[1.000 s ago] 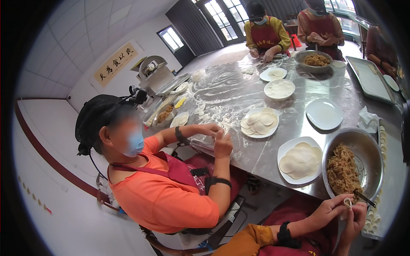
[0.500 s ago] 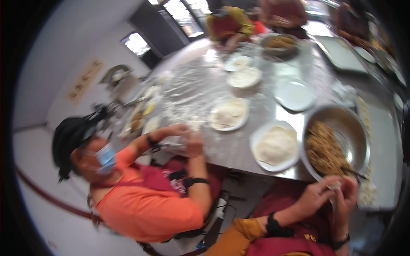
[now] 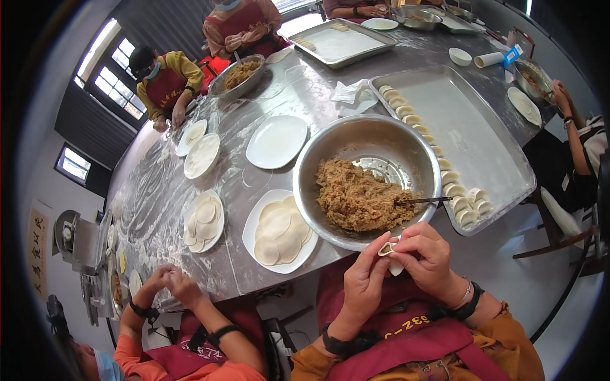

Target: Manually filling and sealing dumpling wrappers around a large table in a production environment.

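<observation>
My left hand (image 3: pixel 365 279) and my right hand (image 3: pixel 424 254) meet just below the table edge, both pinching a small white dumpling (image 3: pixel 391 255) between their fingertips. Right above them stands a big steel bowl (image 3: pixel 362 136) with brown minced filling (image 3: pixel 359 200) and a utensil (image 3: pixel 424 200) lying in it. A white plate (image 3: pixel 251 238) stacked with round dough wrappers (image 3: pixel 279 232) sits left of the bowl. To the right is a steel tray (image 3: pixel 470 120) with a row of finished dumplings (image 3: pixel 445 174) along its near edge.
The flour-dusted steel table (image 3: pixel 238 171) carries an empty white plate (image 3: pixel 276 141), more wrapper plates (image 3: pixel 203 219), a second filling bowl (image 3: pixel 238 75) and another tray (image 3: pixel 340 41). A person in orange (image 3: pixel 184 298) works at my left; others sit across and at the right.
The view has swung from the person at my left toward the table straight ahead. My hands stay together on the dumpling near the big bowl.
</observation>
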A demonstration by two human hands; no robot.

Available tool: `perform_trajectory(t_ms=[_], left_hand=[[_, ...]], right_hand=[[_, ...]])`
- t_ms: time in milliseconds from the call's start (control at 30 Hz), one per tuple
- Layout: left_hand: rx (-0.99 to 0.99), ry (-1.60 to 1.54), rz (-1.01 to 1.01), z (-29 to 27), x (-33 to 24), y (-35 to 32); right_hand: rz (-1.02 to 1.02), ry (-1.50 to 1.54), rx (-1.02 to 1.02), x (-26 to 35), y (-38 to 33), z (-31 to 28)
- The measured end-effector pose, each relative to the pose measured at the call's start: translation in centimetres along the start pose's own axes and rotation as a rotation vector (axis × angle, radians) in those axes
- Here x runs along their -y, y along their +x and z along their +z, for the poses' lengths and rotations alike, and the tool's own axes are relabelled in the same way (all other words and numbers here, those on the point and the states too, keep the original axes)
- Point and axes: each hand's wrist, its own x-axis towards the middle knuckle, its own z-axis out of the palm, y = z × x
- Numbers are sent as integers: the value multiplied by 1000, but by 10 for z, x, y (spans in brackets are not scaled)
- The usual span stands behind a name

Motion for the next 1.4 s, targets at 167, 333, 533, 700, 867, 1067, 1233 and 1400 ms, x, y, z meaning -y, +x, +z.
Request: perform_trajectory(t_ms=[167,333,533,700,867,1067,1233,1400], left_hand=[[11,67,16,-1,1,-2],[-21,84,101,2,2,0],[-31,55,99,8,1,-1],[21,118,60,2,3,-5],[92,29,55,4,6,-5],[61,-185,24,9,5,-6],[55,-124,0,10,1,-6],[125,-273,-82,10,3,-7]], right_hand=[[69,35,31,2,4,0],[238,142,67,7,7,-2],[52,35,20,1,3,-2],[40,83,51,4,2,1],[128,137,90,7,9,-6],[254,320,301,-2,6,-15],[169,321,313,-10,3,-17],[64,288,275,-3,6,-22]])
